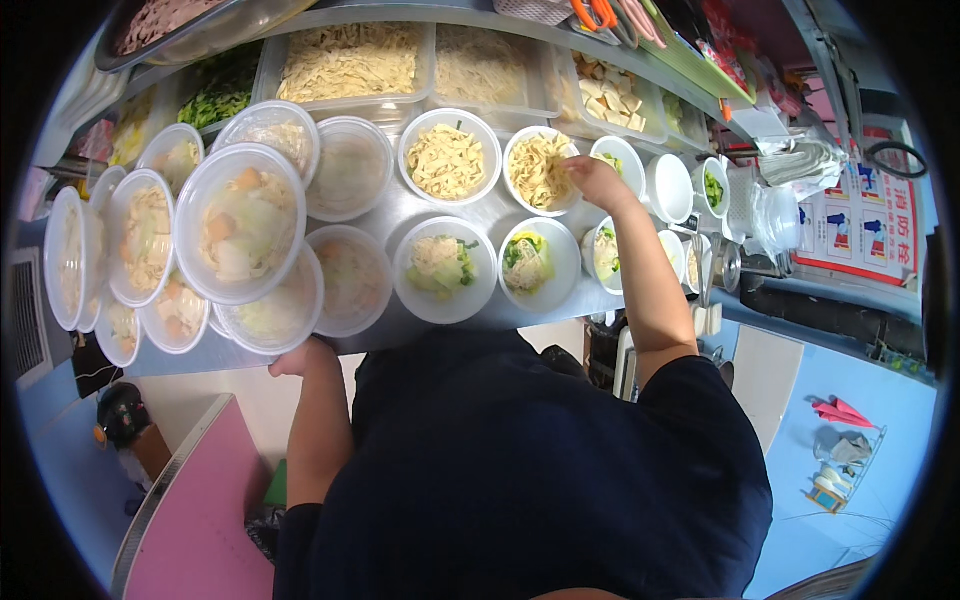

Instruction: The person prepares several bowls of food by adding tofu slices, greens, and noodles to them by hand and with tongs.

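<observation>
My right hand (602, 184) reaches over the rim of a round white plastic bowl (512, 196). Its fingertips touch the pale yellow tofu-skin strips (538, 166) in that bowl; whether they pinch any is hidden. Left of it stands another bowl of the same strips (445, 161). Nearer me, two open bowls hold leafy greens topped with pale shreds, one on the left (442, 264) and one on the right (531, 259). My left hand (296, 358) is at the counter's front edge, below a lidded bowl (271, 319); its fingers are partly hidden.
Stacks of lidded, filled bowls (241, 217) crowd the left of the metal counter (375, 342). Along the back are clear tubs of tofu-skin strips (349, 64), shreds (480, 71) and cut pieces (611, 101). More white bowls (670, 187) stand to the right, by metal utensils (705, 266).
</observation>
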